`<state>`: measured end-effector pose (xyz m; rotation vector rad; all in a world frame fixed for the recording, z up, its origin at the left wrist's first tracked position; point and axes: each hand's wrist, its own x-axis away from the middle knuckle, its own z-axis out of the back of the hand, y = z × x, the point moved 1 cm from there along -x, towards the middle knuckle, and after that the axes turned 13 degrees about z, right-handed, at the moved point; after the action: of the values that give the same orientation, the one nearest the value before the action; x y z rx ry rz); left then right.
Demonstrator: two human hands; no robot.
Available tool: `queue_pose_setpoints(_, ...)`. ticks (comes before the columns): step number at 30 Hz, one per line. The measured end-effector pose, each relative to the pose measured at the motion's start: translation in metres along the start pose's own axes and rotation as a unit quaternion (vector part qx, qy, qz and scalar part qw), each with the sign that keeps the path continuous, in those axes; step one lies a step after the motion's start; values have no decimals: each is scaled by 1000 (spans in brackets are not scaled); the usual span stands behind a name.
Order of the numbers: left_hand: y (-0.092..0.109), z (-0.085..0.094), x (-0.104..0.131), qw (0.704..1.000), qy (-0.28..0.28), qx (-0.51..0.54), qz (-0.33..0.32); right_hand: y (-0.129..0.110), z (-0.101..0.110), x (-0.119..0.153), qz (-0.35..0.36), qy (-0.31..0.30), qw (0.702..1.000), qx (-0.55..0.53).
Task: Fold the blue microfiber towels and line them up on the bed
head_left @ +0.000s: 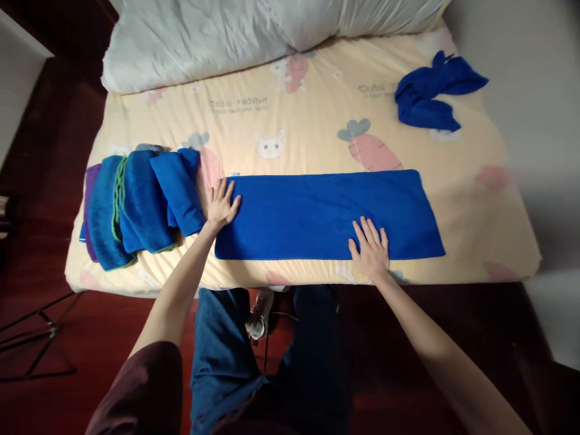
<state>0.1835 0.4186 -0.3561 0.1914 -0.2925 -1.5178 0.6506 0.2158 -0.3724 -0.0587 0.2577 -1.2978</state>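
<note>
A blue towel (294, 217) lies flat across the bed as a long rectangle, its long side running left to right near the front edge. My left hand (221, 205) rests on its left end with the fingers spread. Toward the right part of the near edge, my right hand (370, 248) presses down flat, fingers apart. Neither hand grips the cloth. Just left of my left hand sits a row of folded towels (145, 202), mostly blue, some with green edging and one purple at the far left.
The bed (308, 139) has a pale yellow sheet printed with carrots and rabbits. A crumpled blue towel (428, 90) lies at the back right. A white quilt (217, 42) stretches along the back. Black metal legs (49, 329) stand on the floor at left.
</note>
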Motion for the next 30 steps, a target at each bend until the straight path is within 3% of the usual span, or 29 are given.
queue_pose_setpoints(2,-5,6,-3,998,17,3,58,-1,1,-2,-8,-3,1000,-7)
queue_pose_setpoints(4,4,12,0,995,52,12,80,-1,3,-2,-15,-9,1000,-13)
queue_pose_setpoints(7,36,8,29,997,71,27,18,-2,8,-4,-23,-22,999,-18)
queue_pose_setpoints(10,61,-12,71,997,23,27,-63,-11,15,-18,-48,-34,998,-29)
queue_pose_setpoints(13,66,-30,93,998,29,30,-47,-40,14,-57,-48,-13,997,-58)
queue_pose_setpoints(16,63,-38,93,998,40,37,-36,-74,-3,-114,56,-27,992,-112)
queue_pose_setpoints(19,64,-36,88,998,38,47,-33,-79,-21,-159,123,-62,983,-123)
queue_pose_setpoints(22,66,-34,88,997,39,65,-33,-41,-23,-170,129,-69,984,-102)
queue_pose_setpoints(27,69,-37,90,994,61,76,-41,74,0,-145,42,-71,995,-60)
queue_pose_setpoints(30,70,-37,90,993,78,79,-50,131,14,-135,-16,-78,996,-37)
